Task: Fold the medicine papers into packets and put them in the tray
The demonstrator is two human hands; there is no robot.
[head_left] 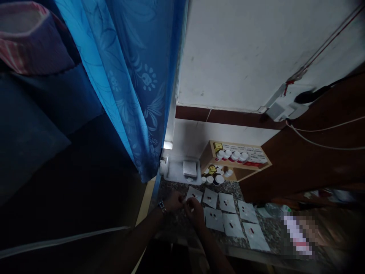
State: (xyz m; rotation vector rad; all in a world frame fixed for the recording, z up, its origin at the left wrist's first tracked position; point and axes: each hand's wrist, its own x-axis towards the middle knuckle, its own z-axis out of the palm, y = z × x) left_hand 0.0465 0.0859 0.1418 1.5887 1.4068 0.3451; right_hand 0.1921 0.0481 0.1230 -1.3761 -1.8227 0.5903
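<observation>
My left hand (174, 201), with a watch (162, 207) on its wrist, is over the left end of the speckled counter. Its fingertips are closed in a pinch. Close beside it my right hand (195, 212) is also closed, thumb and finger together, and the fingertips of both hands almost meet. Whatever they hold is too small and dim to make out. Just behind them lies a white paper square (196, 191) with small dark pills on it. To the right, several more paper squares (214, 224) lie in two rows, each bearing a few dark and pale pills.
Behind the papers stand a tray (174, 179) holding a stack of white paper (189, 168), and a wooden shelf (251, 166) with white-capped bottles (235, 155) and boxes. A blue curtain (142, 95) hangs at left. A clear bottle (272, 209) lies at right.
</observation>
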